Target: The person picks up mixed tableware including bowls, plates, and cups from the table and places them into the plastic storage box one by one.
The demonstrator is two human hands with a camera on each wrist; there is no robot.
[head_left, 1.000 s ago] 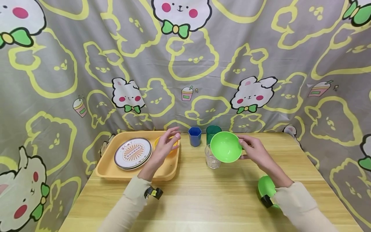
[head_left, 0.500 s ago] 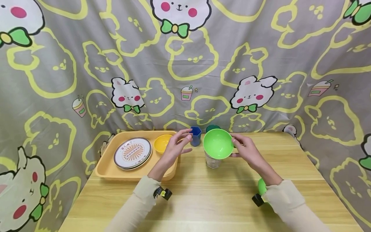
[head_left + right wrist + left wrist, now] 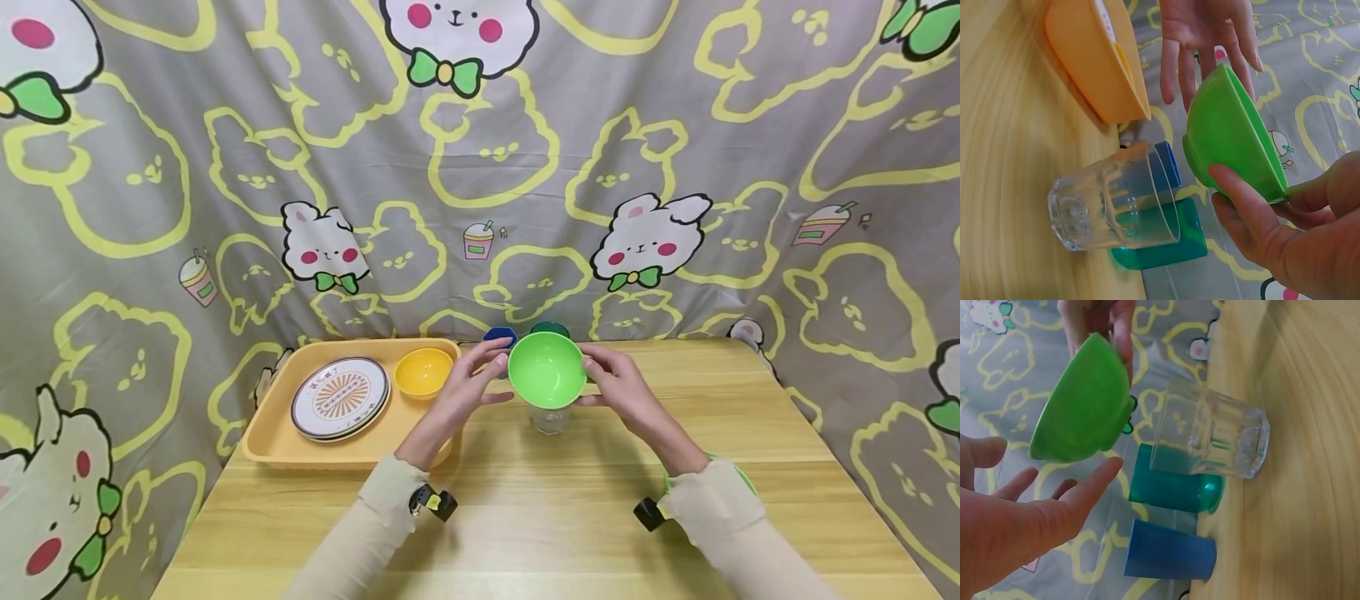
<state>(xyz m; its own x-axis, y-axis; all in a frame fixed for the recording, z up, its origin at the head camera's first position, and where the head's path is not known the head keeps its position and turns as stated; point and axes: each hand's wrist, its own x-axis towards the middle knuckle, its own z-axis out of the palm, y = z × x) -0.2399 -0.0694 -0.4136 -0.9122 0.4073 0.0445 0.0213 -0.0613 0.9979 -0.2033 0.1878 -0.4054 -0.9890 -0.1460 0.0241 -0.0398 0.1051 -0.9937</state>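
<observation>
Green bowl [image 3: 547,372] pinched in my right hand [image 3: 624,390] near the tabletop's [image 3: 540,517] far edge. Left hand [image 3: 463,387] empty, fingers extended.

Rabbit-print curtain [image 3: 405,179] behind wooden table [image 3: 540,517]

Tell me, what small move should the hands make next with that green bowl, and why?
Probably the left hand should close gently on its side of the green bowl. Only the right hand grips it, at the opposite side, and the bowl is off the table. The left hand's fingers are spread beside it, so a second grip would likely steady it.
</observation>
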